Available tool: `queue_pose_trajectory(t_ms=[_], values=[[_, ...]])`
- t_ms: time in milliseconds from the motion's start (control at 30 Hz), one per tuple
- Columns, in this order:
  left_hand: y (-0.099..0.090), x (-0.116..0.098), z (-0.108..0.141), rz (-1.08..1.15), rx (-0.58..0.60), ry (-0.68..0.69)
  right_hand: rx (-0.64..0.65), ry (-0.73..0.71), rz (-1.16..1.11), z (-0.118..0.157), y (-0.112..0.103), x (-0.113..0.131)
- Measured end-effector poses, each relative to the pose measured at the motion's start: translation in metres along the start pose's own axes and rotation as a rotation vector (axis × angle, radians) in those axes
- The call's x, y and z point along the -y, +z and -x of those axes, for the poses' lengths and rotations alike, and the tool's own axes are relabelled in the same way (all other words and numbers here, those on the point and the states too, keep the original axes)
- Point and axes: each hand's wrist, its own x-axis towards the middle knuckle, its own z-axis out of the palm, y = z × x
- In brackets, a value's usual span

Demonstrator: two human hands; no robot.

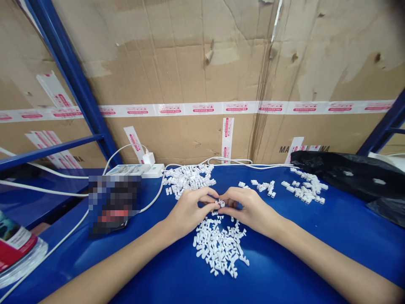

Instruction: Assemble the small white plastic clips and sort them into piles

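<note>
Between the fingertips of both hands is a small white plastic piece (222, 203), partly covered by the fingers. My left hand (193, 207) pinches it from the left, thumb and fingers closed. From the right, my right hand (247, 206) grips the same piece, its fingers curled together. Just below the hands lies a pile of small white lever-like pieces (221, 247) on the blue table (272, 270). Behind my left hand is a heap of white block-like pieces (186, 179). More white pieces (306, 188) are scattered at the right rear.
A black plastic bag (341, 171) lies at the right rear. On the left are a white power strip (153, 170) with a plug and cables, a pixelated dark object (115, 202), and a clear container with a red label (19, 245). Cardboard (190, 76) stands behind the table.
</note>
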Motion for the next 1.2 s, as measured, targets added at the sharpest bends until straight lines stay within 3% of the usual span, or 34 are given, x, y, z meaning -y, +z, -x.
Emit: queue_pose_trajectory(t_ms=[400, 833, 1033, 1200], values=[[-0.002, 0.005, 0.002, -0.126, 0.006, 0.109, 0.008, -0.049, -0.027, 0.0, -0.002, 0.004], [-0.003, 0.011, 0.002, -0.136, -0.033, 0.243, -0.009, -0.214, -0.038, -0.001, -0.006, 0.005], [-0.004, 0.005, 0.0, 0.006, -0.073, 0.184, -0.067, -0.17, -0.109, 0.001, -0.003, 0.007], [-0.005, 0.006, -0.001, -0.003, -0.171, 0.122, -0.082, 0.049, -0.099, -0.001, -0.004, 0.011]])
